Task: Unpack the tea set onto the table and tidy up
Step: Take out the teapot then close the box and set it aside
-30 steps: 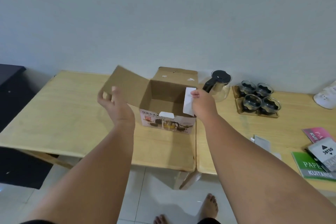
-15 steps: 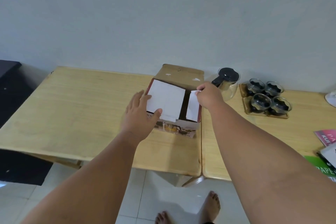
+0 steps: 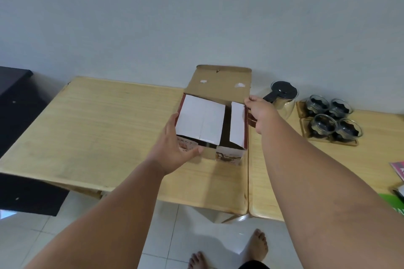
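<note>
With left hand [image 3: 172,150] clasping the box [image 3: 229,155] and right hand [image 3: 261,113] pinching its flap [image 3: 218,85], a hasty fold is probably endangering the teapot [image 3: 284,96] (just beside).

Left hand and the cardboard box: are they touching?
Touching. The head view shows the left hand gripping the box at its near-left corner, thumb pressed on its printed front.
</note>
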